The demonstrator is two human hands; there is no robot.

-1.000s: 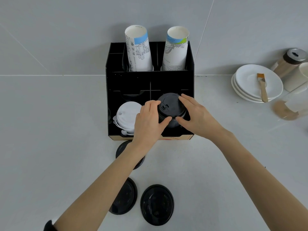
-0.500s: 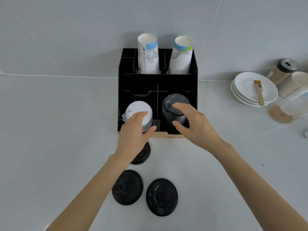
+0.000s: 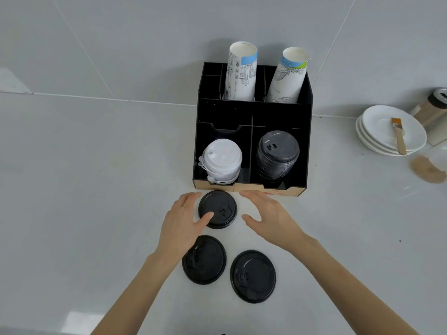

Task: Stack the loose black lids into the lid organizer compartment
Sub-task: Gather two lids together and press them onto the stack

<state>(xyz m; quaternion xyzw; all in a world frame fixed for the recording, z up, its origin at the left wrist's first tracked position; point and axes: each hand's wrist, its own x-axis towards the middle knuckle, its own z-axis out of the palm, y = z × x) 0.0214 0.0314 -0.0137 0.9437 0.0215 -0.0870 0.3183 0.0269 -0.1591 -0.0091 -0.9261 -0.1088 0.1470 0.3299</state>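
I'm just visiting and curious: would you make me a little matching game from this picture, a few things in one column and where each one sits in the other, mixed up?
Things:
1. black lid stack
2. white lid stack
3. brush
4. left hand

Places:
A. on the white plates
B. front left compartment of the organizer
C. touching a loose black lid on the counter
D. front right compartment of the organizer

Pairs: 1-D, 2-B, 3-A, 4-C

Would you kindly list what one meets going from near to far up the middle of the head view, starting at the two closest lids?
Two loose black lids → a third black lid between left hand and right hand → lid stacks in the organizer → two paper cup stacks → wall.
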